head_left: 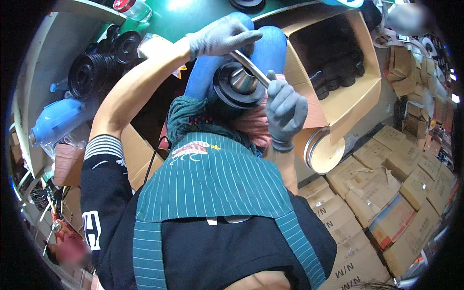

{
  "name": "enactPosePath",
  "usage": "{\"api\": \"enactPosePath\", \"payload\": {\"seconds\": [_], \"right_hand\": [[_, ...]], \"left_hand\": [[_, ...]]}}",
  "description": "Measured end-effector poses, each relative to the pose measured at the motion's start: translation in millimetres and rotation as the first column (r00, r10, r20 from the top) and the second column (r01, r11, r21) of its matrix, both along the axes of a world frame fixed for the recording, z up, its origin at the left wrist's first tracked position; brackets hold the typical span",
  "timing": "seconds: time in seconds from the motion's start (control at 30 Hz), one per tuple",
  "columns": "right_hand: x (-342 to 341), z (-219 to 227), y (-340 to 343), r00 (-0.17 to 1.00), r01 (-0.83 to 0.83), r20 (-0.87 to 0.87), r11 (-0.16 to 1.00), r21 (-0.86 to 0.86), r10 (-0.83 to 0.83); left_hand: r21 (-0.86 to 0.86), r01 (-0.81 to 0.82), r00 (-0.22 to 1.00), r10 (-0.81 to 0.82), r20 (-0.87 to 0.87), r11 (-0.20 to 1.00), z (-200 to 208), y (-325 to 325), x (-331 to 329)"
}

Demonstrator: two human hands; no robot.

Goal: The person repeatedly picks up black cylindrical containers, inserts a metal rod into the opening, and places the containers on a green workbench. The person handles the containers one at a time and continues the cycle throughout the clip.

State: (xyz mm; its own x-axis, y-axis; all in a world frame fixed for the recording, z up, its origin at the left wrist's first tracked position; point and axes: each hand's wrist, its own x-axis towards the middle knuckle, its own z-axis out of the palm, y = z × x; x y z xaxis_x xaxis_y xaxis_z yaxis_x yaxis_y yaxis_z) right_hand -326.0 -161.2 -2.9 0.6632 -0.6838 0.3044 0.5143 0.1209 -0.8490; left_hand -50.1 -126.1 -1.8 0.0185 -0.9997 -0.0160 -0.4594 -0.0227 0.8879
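Observation:
A shiny metal bar (pixel 250 68) slants over my lap between my two grey-gloved hands. My left hand (pixel 220 37) is closed at the bar's upper end, its fingers partly hiding that end. At the lower end, the curled fingers of my right hand (pixel 286 108) are closed on the bar. Beneath the bar, between my knees, sits a round black part (pixel 224 92) with a wide rim. From its middle rises a polished metal cone (pixel 243 83), which the bar partly covers. I cannot tell whether bar and cone touch.
An open cardboard box (pixel 355 99) with several black round parts stands at my right. Left lie stacked black discs (pixel 87 75) and a blue plastic container (pixel 60 121). A red-lidded jar (pixel 137 10) is on the green surface (pixel 186 14). Stacked cartons (pixel 357 179) fill the lower right.

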Motion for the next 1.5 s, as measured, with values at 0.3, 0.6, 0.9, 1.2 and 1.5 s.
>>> {"api": "enactPosePath", "payload": {"seconds": [0.3,0.6,0.9,1.2,1.5], "right_hand": [[-12,-5,8,0.646,-0.331,-0.741,0.806,-0.491,-0.186],[-4,17,2,0.670,-0.269,-0.724,0.856,-0.442,-0.164],[33,23,-66,0.967,0.179,-0.227,0.938,0.296,-0.113],[217,12,-65,0.847,-0.292,-0.204,0.750,0.593,0.491],[175,-67,-82,0.723,-0.543,0.012,0.557,0.628,0.691]], "left_hand": [[0.203,-0.612,0.745,0.643,-0.175,0.764,-48,94,51],[0.077,-0.924,0.378,0.867,0.324,0.374,-128,53,80],[-0.441,-0.469,0.568,0.644,0.512,0.765,-25,143,48],[-0.176,-0.915,0.361,0.545,-0.757,0.363,21,135,52],[-0.591,-0.626,0.180,0.832,0.525,0.508,40,-13,279]]}}
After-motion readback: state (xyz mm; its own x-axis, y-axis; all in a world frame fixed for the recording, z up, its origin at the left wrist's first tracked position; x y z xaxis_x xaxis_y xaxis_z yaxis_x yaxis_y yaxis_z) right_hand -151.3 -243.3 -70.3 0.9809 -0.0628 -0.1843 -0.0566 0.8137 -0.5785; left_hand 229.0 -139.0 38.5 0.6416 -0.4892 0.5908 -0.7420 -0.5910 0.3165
